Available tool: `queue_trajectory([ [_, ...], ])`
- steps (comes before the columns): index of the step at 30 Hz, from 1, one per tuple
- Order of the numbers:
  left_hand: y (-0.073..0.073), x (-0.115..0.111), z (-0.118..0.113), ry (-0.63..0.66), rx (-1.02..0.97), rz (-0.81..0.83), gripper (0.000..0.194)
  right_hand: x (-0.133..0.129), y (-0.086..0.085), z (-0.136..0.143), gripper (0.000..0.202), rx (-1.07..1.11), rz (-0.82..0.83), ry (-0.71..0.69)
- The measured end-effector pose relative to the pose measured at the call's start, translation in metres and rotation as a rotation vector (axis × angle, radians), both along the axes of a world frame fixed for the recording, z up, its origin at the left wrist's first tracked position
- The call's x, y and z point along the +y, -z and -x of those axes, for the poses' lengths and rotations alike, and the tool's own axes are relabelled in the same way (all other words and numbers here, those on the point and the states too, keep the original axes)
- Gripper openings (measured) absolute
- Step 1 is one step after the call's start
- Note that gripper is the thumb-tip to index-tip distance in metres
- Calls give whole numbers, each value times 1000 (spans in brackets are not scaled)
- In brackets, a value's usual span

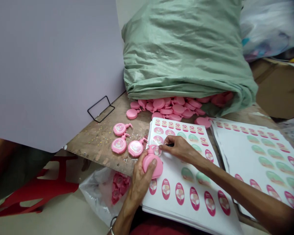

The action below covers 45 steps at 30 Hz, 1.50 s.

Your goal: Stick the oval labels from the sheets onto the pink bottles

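Observation:
My left hand [142, 178] is wrapped round a pink toy pump bottle [153, 167], with the thumb across its plain front. It holds the bottle over the left edge of a stack of sticker sheets [169, 163]. My right hand [177, 147] is closed in a pinch on a small dark object [170, 145], mostly hidden by the fingers. Its fingertips are at a round pink sticker [156, 150] beside the bottle's neck. Left of the sheets lie three pink pump bottles with round labels, one of them the labelled bottle [135, 148].
A green sack [186, 49] spills a heap of pink bottles [178, 109] behind the sheets. A second sheet stack [247, 163] lies at right. A black wire stand [101, 109] is near a large pale panel [51, 65]. Below are a plastic bag [98, 189] and a red stool [61, 182].

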<state>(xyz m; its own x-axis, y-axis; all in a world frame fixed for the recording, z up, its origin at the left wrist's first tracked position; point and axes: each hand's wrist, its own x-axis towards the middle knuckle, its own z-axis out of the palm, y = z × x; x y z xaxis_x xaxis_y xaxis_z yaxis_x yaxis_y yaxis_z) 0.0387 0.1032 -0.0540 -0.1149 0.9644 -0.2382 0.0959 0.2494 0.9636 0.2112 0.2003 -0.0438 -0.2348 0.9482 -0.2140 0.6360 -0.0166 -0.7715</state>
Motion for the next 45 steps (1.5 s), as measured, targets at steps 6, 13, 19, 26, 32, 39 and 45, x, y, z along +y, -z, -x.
queue_trajectory([
  [6,1,-1,-1,8,-71,-53,50,9,-10,-5,39,221,159,14],
  [13,-5,-7,-1,-187,-300,-10,51,-2,-25,-19,38,460,108,59],
  [19,-27,-3,7,-249,-660,78,56,-20,-42,0,30,409,-58,-72],
  [26,-36,2,16,-198,-754,176,55,-40,-44,30,28,310,-168,-229],
  [32,-37,1,19,-198,-765,178,55,-41,-41,36,29,280,-213,-221],
  [39,-37,1,23,-195,-785,191,58,-39,-42,38,27,256,-223,-240],
  [45,-36,1,26,-172,-795,186,58,-39,-42,41,26,261,-224,-238],
])
